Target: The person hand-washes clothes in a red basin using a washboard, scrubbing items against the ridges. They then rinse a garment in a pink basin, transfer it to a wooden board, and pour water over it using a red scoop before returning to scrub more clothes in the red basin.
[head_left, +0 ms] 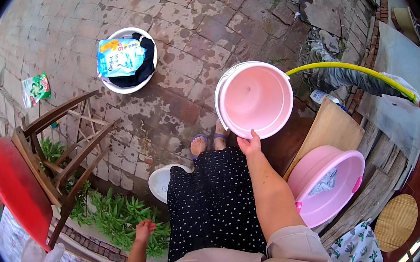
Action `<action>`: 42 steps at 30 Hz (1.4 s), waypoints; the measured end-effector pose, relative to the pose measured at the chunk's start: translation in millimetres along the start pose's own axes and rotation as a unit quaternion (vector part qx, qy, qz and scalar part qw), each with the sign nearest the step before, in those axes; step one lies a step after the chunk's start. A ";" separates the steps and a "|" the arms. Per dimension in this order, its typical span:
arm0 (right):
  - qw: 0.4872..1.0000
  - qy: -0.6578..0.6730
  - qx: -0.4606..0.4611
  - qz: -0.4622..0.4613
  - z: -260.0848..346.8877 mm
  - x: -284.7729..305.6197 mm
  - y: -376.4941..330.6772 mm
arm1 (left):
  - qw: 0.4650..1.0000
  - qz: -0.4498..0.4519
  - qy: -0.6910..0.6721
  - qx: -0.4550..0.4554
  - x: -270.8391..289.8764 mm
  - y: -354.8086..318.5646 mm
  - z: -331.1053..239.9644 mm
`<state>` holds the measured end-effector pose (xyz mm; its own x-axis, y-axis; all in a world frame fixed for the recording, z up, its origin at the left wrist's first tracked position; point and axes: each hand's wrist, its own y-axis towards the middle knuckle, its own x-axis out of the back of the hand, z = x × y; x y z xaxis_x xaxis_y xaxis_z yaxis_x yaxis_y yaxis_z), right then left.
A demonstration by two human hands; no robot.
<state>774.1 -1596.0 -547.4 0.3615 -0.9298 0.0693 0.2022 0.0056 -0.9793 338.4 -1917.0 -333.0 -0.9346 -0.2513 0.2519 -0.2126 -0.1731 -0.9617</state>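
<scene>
With my right hand [250,147] I grip the near rim of a pink bucket [249,96]. Its inside faces up and looks empty, and a white handle hangs round its left side. My left hand [145,228] hovers low on the left by green plants, its fingers loosely bent and apart, with nothing visible in it. Farther off to the left, a white basin [121,89] on the paving holds dark cloth [146,59] with a blue and white packet [121,58] lying over it.
A yellow hose [352,67] arches right of the bucket. To my right are a wooden board [326,134] and a pink tub [327,196] with grey cloth inside. A wooden chair frame [71,141], red basin [12,186] and green-white packet [36,89] are left. A white stool [161,182] is beside my skirt.
</scene>
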 end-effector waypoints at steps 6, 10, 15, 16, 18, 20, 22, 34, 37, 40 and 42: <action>0.999 0.038 -0.006 -0.016 31.7 -63.4 -13.1 | 1.000 0.010 0.005 0.005 -46.4 -25.2 -58.5; 0.998 0.057 0.024 -0.014 64.1 -100.2 -24.4 | 0.992 0.066 -0.004 -0.103 -94.4 -60.6 -157.5; 0.994 0.080 -0.002 -0.069 83.9 -132.4 -67.1 | 0.975 0.107 0.014 -0.197 -133.5 -108.8 -254.0; 0.997 0.067 -0.001 -0.044 81.9 -135.5 -78.8 | 0.968 0.118 0.013 -0.219 -137.1 -114.1 -267.6; 0.998 0.056 0.007 -0.010 78.7 -137.8 -105.9 | 0.959 0.132 0.026 -0.251 -148.1 -129.6 -296.5; 0.999 0.045 0.005 -0.007 77.5 -139.0 -139.6 | 0.952 0.142 0.046 -0.268 -163.8 -154.2 -329.0; 1.000 0.020 0.003 0.015 73.3 -135.9 -177.7 | 0.937 0.161 0.073 -0.300 -183.0 -171.2 -361.1; 0.994 -0.012 0.016 0.104 27.6 -70.1 -414.1 | 0.853 0.316 0.255 -0.328 -250.4 -295.7 -484.3; 0.993 -0.007 -0.004 0.114 16.1 -47.4 -452.2 | 0.836 0.328 0.258 -0.357 -243.9 -334.5 -467.4; 0.987 0.037 -0.031 0.153 4.3 -27.5 -485.5 | 0.828 0.323 0.250 -0.383 -237.5 -379.0 -448.7; 0.982 0.055 -0.039 0.177 -2.8 -11.1 -495.5 | 0.824 0.323 0.241 -0.397 -235.0 -408.0 -434.9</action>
<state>667.3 -1589.5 -63.4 0.2952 -0.9089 -0.2946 0.0102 0.3113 -0.9502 520.7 -1373.2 -47.0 -0.8898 0.3945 -0.2296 0.4339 0.5750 -0.6937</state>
